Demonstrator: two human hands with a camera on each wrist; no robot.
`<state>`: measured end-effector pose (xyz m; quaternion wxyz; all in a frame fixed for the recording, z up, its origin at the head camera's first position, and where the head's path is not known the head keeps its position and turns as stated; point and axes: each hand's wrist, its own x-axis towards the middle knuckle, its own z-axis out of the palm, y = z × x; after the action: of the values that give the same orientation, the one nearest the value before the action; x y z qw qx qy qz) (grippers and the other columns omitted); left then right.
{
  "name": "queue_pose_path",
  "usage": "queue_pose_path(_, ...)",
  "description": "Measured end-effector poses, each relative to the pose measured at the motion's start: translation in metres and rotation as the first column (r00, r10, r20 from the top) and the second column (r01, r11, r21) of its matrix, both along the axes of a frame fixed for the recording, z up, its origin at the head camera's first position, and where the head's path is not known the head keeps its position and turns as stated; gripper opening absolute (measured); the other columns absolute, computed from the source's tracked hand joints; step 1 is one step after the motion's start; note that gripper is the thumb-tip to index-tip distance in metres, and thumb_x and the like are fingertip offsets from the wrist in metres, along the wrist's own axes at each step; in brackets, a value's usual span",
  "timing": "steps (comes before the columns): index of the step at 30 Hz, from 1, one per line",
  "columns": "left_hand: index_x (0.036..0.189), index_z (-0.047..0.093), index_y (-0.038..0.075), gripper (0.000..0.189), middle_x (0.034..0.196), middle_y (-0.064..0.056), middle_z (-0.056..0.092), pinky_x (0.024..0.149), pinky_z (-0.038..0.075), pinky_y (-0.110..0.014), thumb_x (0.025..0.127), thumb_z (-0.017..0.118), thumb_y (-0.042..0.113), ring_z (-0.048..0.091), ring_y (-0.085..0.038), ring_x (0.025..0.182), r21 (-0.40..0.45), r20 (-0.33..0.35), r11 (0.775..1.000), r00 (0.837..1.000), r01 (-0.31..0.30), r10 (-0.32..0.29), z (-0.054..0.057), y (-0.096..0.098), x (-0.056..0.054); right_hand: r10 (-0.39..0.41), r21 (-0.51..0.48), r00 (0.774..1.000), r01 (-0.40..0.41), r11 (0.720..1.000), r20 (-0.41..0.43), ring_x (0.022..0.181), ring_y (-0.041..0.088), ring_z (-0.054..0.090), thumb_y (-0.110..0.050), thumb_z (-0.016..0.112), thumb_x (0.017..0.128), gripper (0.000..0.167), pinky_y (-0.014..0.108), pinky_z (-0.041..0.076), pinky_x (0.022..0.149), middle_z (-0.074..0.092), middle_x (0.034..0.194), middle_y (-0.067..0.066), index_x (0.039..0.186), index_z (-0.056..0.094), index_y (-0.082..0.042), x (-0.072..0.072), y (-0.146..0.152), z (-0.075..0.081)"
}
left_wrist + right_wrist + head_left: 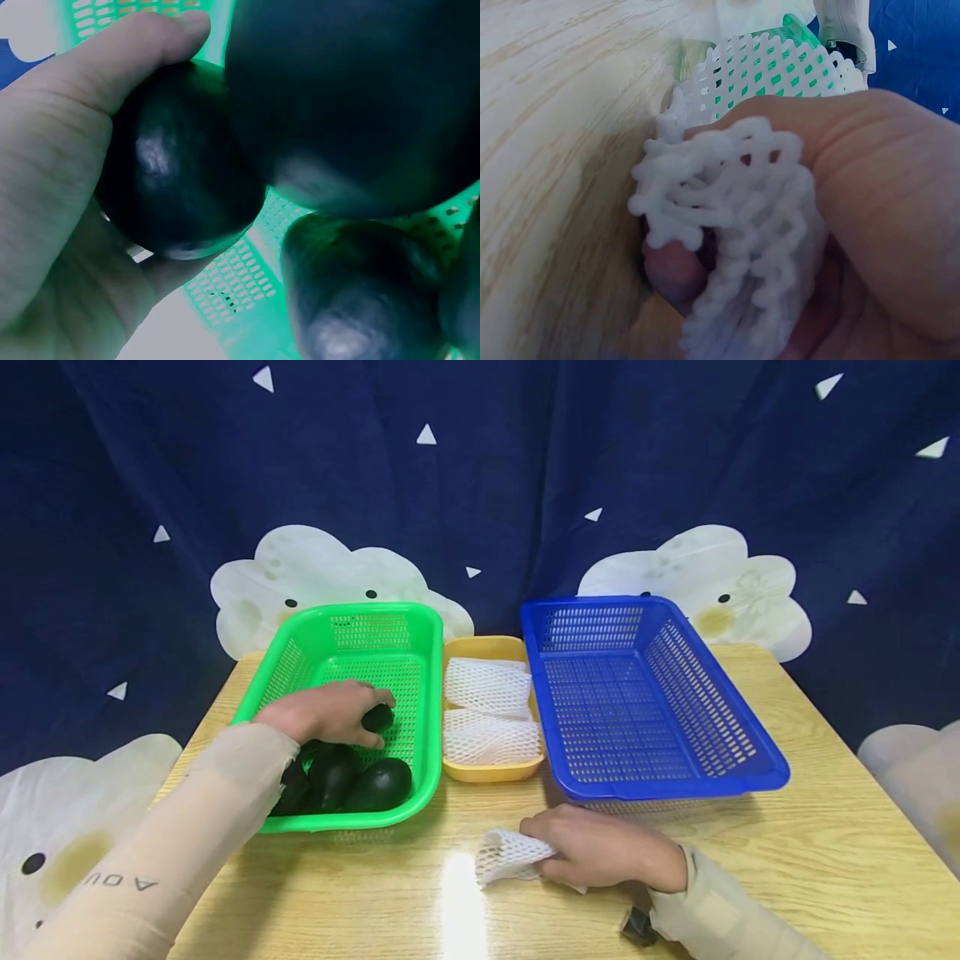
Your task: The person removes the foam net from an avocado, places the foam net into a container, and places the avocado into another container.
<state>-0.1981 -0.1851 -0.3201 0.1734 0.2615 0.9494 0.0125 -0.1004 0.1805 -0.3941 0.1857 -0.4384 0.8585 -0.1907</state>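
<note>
Inside the green basket (430, 760), my left hand (333, 710) grips a dark avocado (377, 718), thumb on one side and fingers on the other. The left wrist view shows that avocado (184, 165) against the palm, with more dark avocados (360, 292) close by. Several others, such as a rounded avocado (384, 785), lie at the basket's near end. Low over the table in front of the blue basket, my right hand (607, 845) holds a white foam net sleeve (510, 857). Its mesh tube (772, 71) spreads out beyond the fingers in the right wrist view.
A yellow tray (491, 772) with stacked foam net sleeves (491, 735) stands between the baskets. The blue basket (667, 789) stands at the right on the wooden table (337, 893). A small black object (637, 927) is by the right wrist. A dark blue curtain (495, 468) hangs behind.
</note>
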Motion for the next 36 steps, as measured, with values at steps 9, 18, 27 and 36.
queue_pose_path(9,0.143,0.055,0.008,0.062,0.134,-0.016,0.066,0.108,0.052,-0.052,0.092,0.077,0.035,0.063,-0.035,0.126,-0.041,0.007,0.999,1.000,0.007,-0.006,-0.007,-0.002,-0.003,0.003,0.001,1.000,-0.003,1.000,-0.002,0.072,-0.003,0.051,-0.014,0.071,0.090,0.016,0.015,0.048,0.067,0.059,0.085,-0.017,0.091,0.059,-0.025,0.000,0.000,0.000)
queue_pose_path(18,0.141,0.056,0.007,0.061,0.133,-0.019,0.066,0.105,0.053,-0.054,0.092,0.077,0.037,0.064,-0.037,0.125,-0.065,0.007,0.998,1.000,-0.007,0.007,-0.009,-0.008,-0.006,0.017,-0.011,1.000,-0.018,1.000,-0.017,0.072,-0.004,0.049,-0.014,0.070,0.089,0.017,0.015,0.047,0.066,0.057,0.083,-0.017,0.090,0.057,-0.024,-0.001,0.000,-0.001)
queue_pose_path(27,0.139,0.054,0.007,0.060,0.132,-0.019,0.066,0.103,0.053,-0.055,0.092,0.078,0.036,0.065,-0.038,0.122,-0.047,0.004,0.999,1.000,-0.005,0.005,-0.017,-0.010,-0.009,0.008,-0.013,1.000,-0.008,1.000,-0.015,0.073,-0.004,0.050,-0.014,0.071,0.089,0.016,0.015,0.048,0.067,0.058,0.084,-0.017,0.090,0.059,-0.024,0.001,0.000,-0.002)
queue_pose_path(36,0.140,0.047,0.010,0.060,0.136,-0.019,0.063,0.101,0.053,-0.054,0.094,0.076,0.034,0.065,-0.037,0.122,-0.021,0.028,0.999,0.998,-0.048,0.049,-0.026,-0.012,-0.010,0.014,-0.015,1.000,-0.014,1.000,-0.028,0.072,-0.004,0.050,-0.014,0.071,0.089,0.016,0.014,0.047,0.067,0.058,0.084,-0.017,0.090,0.058,-0.024,0.001,0.000,-0.002)
